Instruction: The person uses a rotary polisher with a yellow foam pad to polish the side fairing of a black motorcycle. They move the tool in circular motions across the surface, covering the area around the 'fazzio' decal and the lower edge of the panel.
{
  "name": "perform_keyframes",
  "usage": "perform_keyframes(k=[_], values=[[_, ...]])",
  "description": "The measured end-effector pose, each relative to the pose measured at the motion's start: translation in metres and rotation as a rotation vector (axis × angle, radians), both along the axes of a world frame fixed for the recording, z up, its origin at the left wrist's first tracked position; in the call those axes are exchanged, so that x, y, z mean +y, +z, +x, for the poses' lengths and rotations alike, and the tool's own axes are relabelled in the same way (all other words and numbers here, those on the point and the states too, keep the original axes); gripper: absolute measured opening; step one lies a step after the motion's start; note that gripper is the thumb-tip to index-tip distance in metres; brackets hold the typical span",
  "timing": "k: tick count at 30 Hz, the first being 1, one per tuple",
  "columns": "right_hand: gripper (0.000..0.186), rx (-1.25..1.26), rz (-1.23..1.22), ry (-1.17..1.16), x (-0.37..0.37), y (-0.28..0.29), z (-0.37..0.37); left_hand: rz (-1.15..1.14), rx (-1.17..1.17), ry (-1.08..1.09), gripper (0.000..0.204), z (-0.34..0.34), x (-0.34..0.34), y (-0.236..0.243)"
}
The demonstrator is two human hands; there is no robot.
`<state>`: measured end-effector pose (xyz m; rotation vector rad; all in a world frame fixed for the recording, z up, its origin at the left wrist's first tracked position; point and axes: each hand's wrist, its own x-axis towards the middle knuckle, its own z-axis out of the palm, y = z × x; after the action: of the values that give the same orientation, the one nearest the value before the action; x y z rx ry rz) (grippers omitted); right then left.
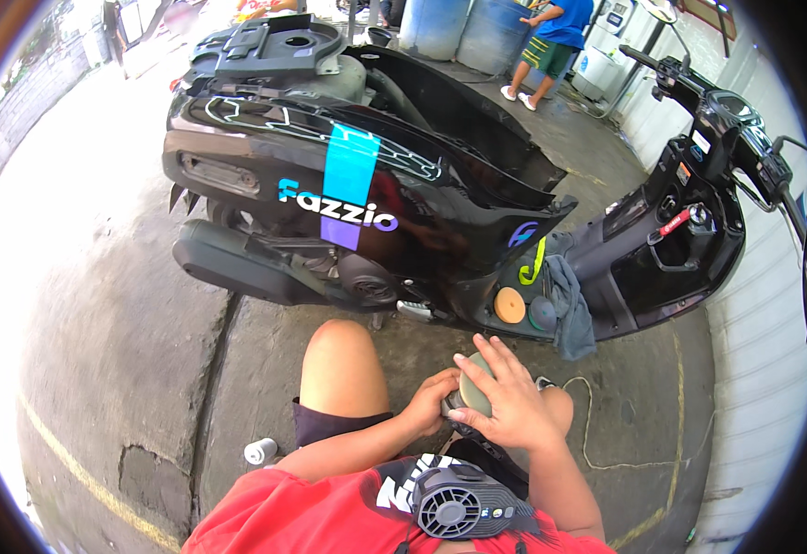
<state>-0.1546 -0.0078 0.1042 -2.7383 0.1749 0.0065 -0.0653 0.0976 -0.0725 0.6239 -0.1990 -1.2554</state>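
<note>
Low between my knees, a dark polisher (pixel 454 415) faces up with a round pale-green polishing pad (pixel 475 380) on its head. My left hand (pixel 431 403) is closed round the polisher's head, beside the pad. My right hand (pixel 514 392) lies over the pad's right side with its fingers stretched out and its thumb low across the edge. Much of the polisher's body is hidden by my hands. Ahead of me stands a glossy black scooter (pixel 459 222) without its seat. On its footboard are an orange foam pad (pixel 509 305), a dark round pad (pixel 542 313) and a grey cloth (pixel 571 309).
A white can (pixel 260 451) lies on the concrete to my left. A thin cord (pixel 590 434) loops across the floor at right, near a corrugated wall (pixel 764 406). A portable fan (pixel 459 503) hangs at my chest. Behind the scooter, a person (pixel 551 46) stands by blue drums (pixel 496 37).
</note>
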Motion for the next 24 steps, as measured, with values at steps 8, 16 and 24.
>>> perform_keyframes(k=[8,16,24], values=[[0.069,-0.010,-0.088,0.020,0.003,-0.004,-0.003,0.055,-0.056,0.005,0.045,-0.003,0.006,0.023],[0.060,0.010,0.042,-0.155,0.001,0.004,0.016,-0.002,0.043,0.000,0.050,-0.006,-0.006,0.007],[0.042,-0.166,0.118,-0.180,-0.015,-0.033,0.032,0.222,0.103,0.005,0.047,0.002,-0.003,0.004]])
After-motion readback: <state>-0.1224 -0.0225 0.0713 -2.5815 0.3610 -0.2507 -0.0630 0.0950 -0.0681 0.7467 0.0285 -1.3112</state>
